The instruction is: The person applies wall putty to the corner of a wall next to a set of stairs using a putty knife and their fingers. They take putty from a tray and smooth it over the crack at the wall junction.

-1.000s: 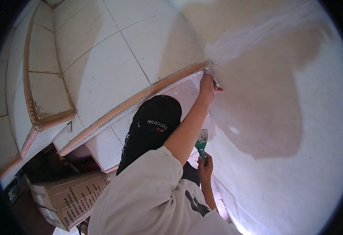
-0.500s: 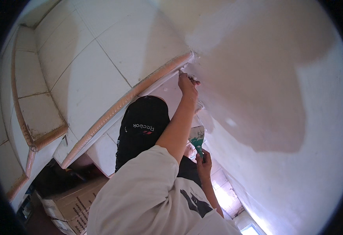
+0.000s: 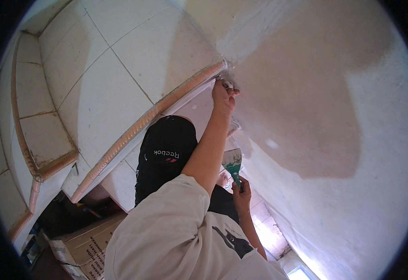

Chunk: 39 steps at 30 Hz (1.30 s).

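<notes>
My left hand [image 3: 223, 96] is raised at the inner corner beneath the step's rounded tan edging [image 3: 183, 87], against the wall [image 3: 306, 107]. Its fingers close on a small putty-smeared tool [image 3: 228, 85], whose shape is mostly hidden. Lower down, my right hand [image 3: 242, 193] grips a green putty knife [image 3: 233, 164] upright, its wide metal blade smeared with pale paste. My left forearm crosses beside my black-clad knee [image 3: 162, 154].
More white-tiled steps [image 3: 36, 93] with tan edging curve along the left. A cardboard box [image 3: 82, 247] lies low at the left under a dark opening. A brightly lit tiled surface [image 3: 264, 224] shows far below, beside the wall.
The view has shifted, so steps and hands sit further left. My left hand has moved a little along the corner, rising slightly since half a second ago; my right still holds the knife.
</notes>
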Each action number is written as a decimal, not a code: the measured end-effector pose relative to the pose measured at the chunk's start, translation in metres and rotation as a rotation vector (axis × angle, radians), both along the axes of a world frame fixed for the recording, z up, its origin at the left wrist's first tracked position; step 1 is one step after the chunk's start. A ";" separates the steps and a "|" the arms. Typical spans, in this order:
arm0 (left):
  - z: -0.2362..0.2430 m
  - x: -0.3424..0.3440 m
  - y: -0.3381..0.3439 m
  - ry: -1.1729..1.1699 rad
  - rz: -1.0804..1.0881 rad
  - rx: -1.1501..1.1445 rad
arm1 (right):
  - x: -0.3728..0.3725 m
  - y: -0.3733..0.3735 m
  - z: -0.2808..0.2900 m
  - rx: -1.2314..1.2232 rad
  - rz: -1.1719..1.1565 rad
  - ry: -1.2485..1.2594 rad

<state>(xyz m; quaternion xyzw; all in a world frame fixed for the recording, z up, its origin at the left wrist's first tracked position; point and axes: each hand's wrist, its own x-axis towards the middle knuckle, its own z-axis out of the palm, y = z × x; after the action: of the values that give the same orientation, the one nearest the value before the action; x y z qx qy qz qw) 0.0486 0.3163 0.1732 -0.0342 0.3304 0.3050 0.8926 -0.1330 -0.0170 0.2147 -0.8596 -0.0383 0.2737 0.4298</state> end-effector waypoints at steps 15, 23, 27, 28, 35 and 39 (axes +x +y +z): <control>0.064 -0.009 -0.014 0.254 -0.162 0.301 | -0.007 -0.003 -0.002 0.016 -0.032 -0.009; -0.010 -0.006 -0.009 0.439 0.037 -0.051 | -0.008 -0.002 -0.009 -0.011 -0.017 0.022; -0.038 0.001 -0.005 0.458 -0.056 -0.060 | -0.009 -0.009 -0.009 -0.055 -0.027 0.009; -0.042 0.004 -0.004 0.437 -0.059 -0.064 | -0.009 -0.008 -0.007 -0.044 -0.033 0.012; -0.064 0.008 0.010 0.346 -0.041 -0.101 | -0.008 -0.009 -0.007 0.021 -0.042 -0.006; -0.055 0.010 0.006 0.281 -0.070 -0.100 | -0.005 -0.010 -0.003 -0.025 -0.034 0.009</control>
<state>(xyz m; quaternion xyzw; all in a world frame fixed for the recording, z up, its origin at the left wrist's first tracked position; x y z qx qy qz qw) 0.0589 0.3224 0.1185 -0.0241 0.4676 0.2589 0.8449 -0.1379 -0.0271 0.2116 -0.8641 -0.0185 0.2709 0.4238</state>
